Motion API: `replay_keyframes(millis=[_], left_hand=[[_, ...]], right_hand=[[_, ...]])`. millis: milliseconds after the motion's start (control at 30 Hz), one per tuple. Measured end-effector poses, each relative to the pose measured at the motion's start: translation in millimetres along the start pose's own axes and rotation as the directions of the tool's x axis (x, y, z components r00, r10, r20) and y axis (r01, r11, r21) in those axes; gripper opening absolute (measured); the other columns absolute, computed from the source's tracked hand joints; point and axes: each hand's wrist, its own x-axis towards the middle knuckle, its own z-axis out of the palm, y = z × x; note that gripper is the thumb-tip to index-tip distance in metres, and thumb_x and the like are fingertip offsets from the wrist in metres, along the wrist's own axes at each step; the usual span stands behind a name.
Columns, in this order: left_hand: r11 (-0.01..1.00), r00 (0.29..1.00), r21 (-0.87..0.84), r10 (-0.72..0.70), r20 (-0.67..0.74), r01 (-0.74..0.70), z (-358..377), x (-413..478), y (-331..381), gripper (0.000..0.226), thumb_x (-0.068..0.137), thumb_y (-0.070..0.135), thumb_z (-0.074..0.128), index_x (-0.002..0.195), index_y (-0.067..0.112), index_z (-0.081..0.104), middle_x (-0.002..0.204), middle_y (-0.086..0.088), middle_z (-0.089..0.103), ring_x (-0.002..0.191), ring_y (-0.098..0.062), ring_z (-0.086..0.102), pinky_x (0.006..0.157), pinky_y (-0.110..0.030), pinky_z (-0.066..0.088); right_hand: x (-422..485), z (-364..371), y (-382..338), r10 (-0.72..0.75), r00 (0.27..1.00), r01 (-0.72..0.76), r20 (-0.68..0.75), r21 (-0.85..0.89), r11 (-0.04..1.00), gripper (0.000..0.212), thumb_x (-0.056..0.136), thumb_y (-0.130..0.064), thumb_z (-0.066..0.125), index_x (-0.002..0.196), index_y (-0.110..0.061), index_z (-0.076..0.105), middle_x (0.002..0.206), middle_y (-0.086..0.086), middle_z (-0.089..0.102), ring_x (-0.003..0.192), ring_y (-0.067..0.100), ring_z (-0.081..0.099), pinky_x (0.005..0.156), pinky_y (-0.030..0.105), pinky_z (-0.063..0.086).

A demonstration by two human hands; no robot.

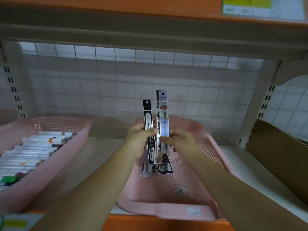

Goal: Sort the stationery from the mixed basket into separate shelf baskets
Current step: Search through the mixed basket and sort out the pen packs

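Pen packets [162, 124] upright, lower ends hidden behind hands [160, 140].

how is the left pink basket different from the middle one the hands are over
The left pink basket is packed with white markers lying flat; the middle pink basket holds only a few packaged pens, most of its floor bare. The left hand and right hand hold more of them upright over the middle basket, not the left one. Both are pink perforated plastic on one shelf.
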Motion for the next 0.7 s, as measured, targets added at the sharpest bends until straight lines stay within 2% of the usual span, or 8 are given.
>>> replay_keyframes(millis=[67,133,200,267,433,533,600,700], left_hand=[[0.999,1.000,0.041,0.000,0.015,0.000,0.6,-1.7,0.3,0.014,0.078,-0.005,0.067,0.088,0.004,0.062,0.080,-0.007,0.066,0.077,-0.018,0.061,0.070,-0.025,0.047],[0.997,1.000,0.083,0.000,0.019,-0.002,1.1,-2.5,-0.1,0.012,0.079,-0.003,0.067,0.080,0.007,0.061,0.081,-0.007,0.065,0.078,-0.019,0.061,0.066,-0.024,0.045],[0.995,1.000,0.103,0.012,0.025,-0.014,1.6,-2.2,-0.4,0.010,0.081,-0.002,0.066,0.081,0.007,0.062,0.081,-0.007,0.066,0.079,-0.021,0.062,0.067,-0.025,0.048],[0.995,0.999,0.099,0.017,0.031,-0.020,1.5,-2.1,-0.8,0.007,0.082,0.000,0.065,0.085,0.006,0.063,0.082,-0.008,0.067,0.081,-0.024,0.063,0.069,-0.026,0.050],[0.988,0.998,0.144,0.054,0.022,-0.057,1.3,-1.4,-1.6,0.014,0.083,-0.001,0.063,0.085,0.012,0.063,0.094,-0.012,0.068,0.093,-0.030,0.065,0.088,-0.040,0.051],[0.981,0.993,0.160,0.108,0.039,-0.113,0.9,-3.4,-1.1,0.022,0.081,-0.007,0.061,0.082,0.015,0.064,0.087,-0.009,0.068,0.081,-0.026,0.065,0.077,-0.034,0.053],[0.980,0.991,0.153,0.126,0.038,-0.131,0.1,-4.6,-1.0,0.023,0.079,-0.007,0.063,0.081,0.015,0.063,0.082,-0.006,0.068,0.075,-0.021,0.064,0.070,-0.028,0.052],[0.982,0.992,0.138,0.124,0.029,-0.127,-0.7,-6.0,-0.9,0.021,0.077,-0.005,0.068,0.080,0.014,0.062,0.081,-0.004,0.067,0.074,-0.018,0.064,0.070,-0.026,0.051]], right_hand=[[0.3,-0.9,0.7,0.003,1.000,-0.003,-0.003,-0.034,0.999,0.016,0.080,0.000,0.068,0.073,-0.014,0.063,0.058,-0.007,0.063,0.041,-0.006,0.053,0.041,0.006,0.037],[1.5,-0.8,3.0,0.005,1.000,-0.007,-0.022,-0.115,0.993,0.015,0.080,-0.004,0.069,0.071,-0.015,0.064,0.062,-0.003,0.063,0.045,-0.002,0.055,0.044,0.009,0.038],[2.7,0.4,5.4,0.004,0.999,-0.011,-0.039,-0.181,0.983,0.011,0.080,-0.008,0.069,0.073,-0.015,0.065,0.069,0.008,0.066,0.052,0.007,0.056,0.050,0.016,0.040],[3.5,2.0,6.6,-0.004,0.999,-0.004,-0.040,-0.200,0.980,0.009,0.081,-0.008,0.068,0.075,-0.014,0.064,0.073,0.013,0.067,0.049,0.006,0.056,0.048,0.016,0.040],[3.1,3.8,5.7,-0.029,0.999,0.018,-0.043,-0.234,0.972,0.015,0.084,-0.007,0.065,0.072,-0.016,0.062,0.049,-0.007,0.061,0.040,0.001,0.054,0.042,0.013,0.039],[2.1,4.8,5.6,-0.047,0.997,0.035,-0.053,-0.213,0.976,0.018,0.082,-0.007,0.068,0.069,-0.019,0.064,0.060,0.001,0.065,0.048,0.007,0.057,0.048,0.018,0.044],[1.3,4.7,4.4,-0.049,0.998,0.039,-0.046,-0.198,0.979,0.020,0.080,-0.006,0.070,0.067,-0.021,0.065,0.055,-0.004,0.064,0.045,0.002,0.055,0.047,0.015,0.042],[0.9,2.9,3.0,-0.020,0.999,0.015,-0.030,-0.165,0.986,0.017,0.080,-0.005,0.070,0.070,-0.018,0.066,0.043,-0.014,0.058,0.036,-0.007,0.048,0.040,0.005,0.034]])
